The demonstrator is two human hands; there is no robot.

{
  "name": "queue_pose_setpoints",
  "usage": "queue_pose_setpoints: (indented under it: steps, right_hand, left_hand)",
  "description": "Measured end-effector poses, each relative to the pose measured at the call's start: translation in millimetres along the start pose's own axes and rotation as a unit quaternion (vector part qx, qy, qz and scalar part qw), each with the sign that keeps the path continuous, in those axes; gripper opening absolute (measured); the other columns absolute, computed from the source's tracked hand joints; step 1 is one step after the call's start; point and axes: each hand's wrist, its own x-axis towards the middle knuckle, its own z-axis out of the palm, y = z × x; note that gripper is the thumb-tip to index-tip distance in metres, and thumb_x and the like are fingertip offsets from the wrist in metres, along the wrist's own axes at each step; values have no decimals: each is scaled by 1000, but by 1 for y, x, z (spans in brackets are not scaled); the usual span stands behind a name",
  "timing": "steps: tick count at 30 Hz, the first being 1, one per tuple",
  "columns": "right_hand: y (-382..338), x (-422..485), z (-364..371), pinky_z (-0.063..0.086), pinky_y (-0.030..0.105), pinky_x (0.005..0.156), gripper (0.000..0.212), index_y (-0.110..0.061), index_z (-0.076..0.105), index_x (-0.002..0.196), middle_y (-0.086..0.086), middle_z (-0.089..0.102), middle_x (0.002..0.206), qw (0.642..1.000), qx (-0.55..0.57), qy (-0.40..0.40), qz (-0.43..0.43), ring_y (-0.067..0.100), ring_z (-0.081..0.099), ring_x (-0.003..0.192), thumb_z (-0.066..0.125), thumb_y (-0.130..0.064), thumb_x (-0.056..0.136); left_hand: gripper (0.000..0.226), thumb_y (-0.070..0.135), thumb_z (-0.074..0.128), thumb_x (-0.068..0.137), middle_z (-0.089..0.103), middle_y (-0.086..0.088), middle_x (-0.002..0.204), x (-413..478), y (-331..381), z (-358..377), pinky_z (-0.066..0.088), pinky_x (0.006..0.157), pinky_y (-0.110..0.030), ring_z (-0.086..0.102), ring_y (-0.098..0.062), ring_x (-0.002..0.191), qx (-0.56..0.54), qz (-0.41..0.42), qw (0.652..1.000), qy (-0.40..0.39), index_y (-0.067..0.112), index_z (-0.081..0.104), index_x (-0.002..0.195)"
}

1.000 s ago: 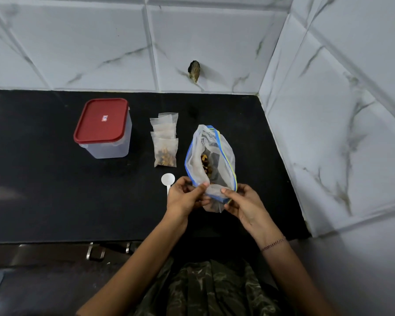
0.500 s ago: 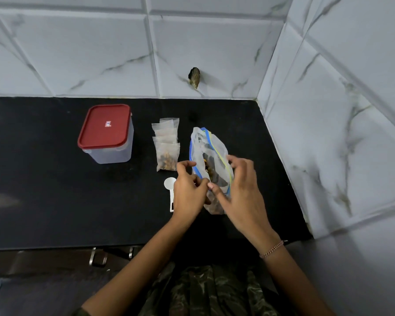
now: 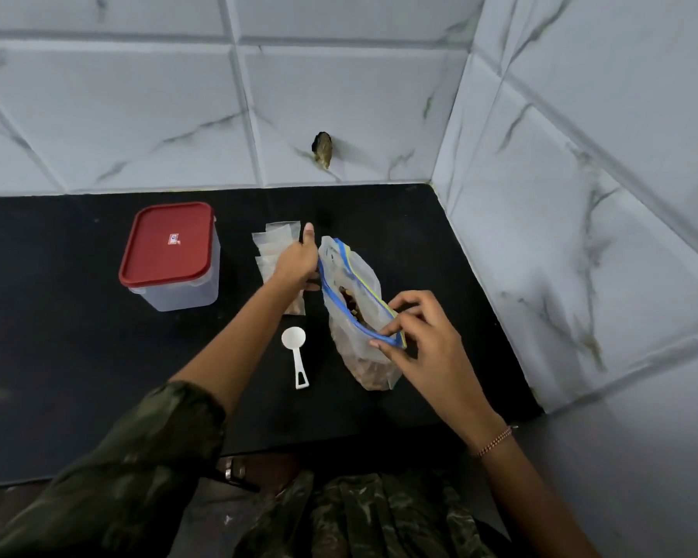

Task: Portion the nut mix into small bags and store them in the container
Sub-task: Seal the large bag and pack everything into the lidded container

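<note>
A clear zip bag of nut mix with a blue and yellow seal stands open on the black counter. My right hand pinches the near end of its seal. My left hand grips the far left edge of the bag's mouth, thumb raised. Behind my left hand lies a stack of small clear bags; the nearest one holds nuts and is mostly hidden by my wrist. A white scoop lies on the counter between my arms. The clear container with a red lid stands shut at the left.
Marble-tiled walls close the counter at the back and right. A dark hole marks the back wall. The counter's front edge runs just above my lap.
My left hand has moved forward from the bag's near end to the far edge of its mouth. My right hand has shifted to the near seal corner. The bag mouth is stretched longer.
</note>
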Motion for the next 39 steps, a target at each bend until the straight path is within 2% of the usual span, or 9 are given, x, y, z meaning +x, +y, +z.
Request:
queue_pose_setpoints:
  steps: [3,5,8,12,19,27,30,34,39]
  right_hand:
    - [2,-5,-2,50,16,69,14,-10,66,79,-4,50,108,998,62,24,3,8,58,88,79,-15,74]
    - [3,-8,-5,54,21,68,14,-11,67,80,-6,50,106,997,63,30,15,11,59,88,79,-16,74]
    - [5,-7,-7,49,14,65,14,-11,67,79,-6,53,104,999,44,14,19,5,58,87,80,-16,73]
    - [4,-1,-5,42,4,67,14,-10,67,79,-1,57,107,999,32,-9,3,-3,55,84,79,-14,73]
    - [2,0,-5,46,6,76,14,-10,69,82,0,59,105,999,4,-37,-15,3,57,93,78,-13,72]
    - [4,0,-9,52,13,76,15,-9,73,87,2,62,103,999,1,-35,-13,5,61,87,78,-11,72]
    - [9,-2,-10,54,16,74,14,-9,72,87,2,58,106,1000,-2,-6,-6,6,61,87,77,-12,74]
    - [11,-6,-11,53,18,72,13,-7,69,84,1,55,105,999,1,32,6,7,58,88,76,-14,75]
    - [12,-2,-20,50,9,69,22,-7,59,77,-4,46,96,996,-7,82,26,2,53,81,75,-22,74]
  left_hand:
    - [58,47,19,103,55,-7,79,15,5,-3,45,61,-26,51,-16,69,-124,-91,985,-82,6,58,87]
    - [52,38,25,104,57,-4,77,26,7,-9,41,60,-22,50,-12,66,-111,-86,985,-102,10,61,80]
    - [39,28,34,103,61,-1,79,36,19,-18,39,57,-19,52,-9,65,-113,-54,983,-134,13,63,81]
    - [31,27,37,103,61,-6,93,43,32,-17,49,64,-27,57,-15,83,9,-11,993,-119,10,63,96]
    - [28,31,45,101,51,-1,69,43,48,-17,45,40,-16,48,-9,56,55,-38,981,-180,12,56,83]
    - [21,37,63,89,60,3,74,45,64,-28,48,55,-16,55,-7,65,41,12,961,-275,16,63,85]
    - [18,33,64,88,68,3,83,43,68,-34,54,65,-20,63,-7,76,78,49,947,-307,17,68,96]
    - [4,16,67,87,70,-1,81,40,79,-38,58,64,-18,68,-6,69,151,89,936,-304,13,68,90]
    - [3,6,67,86,63,-4,81,34,95,-37,47,48,-8,59,-9,68,338,181,895,-226,8,65,85]
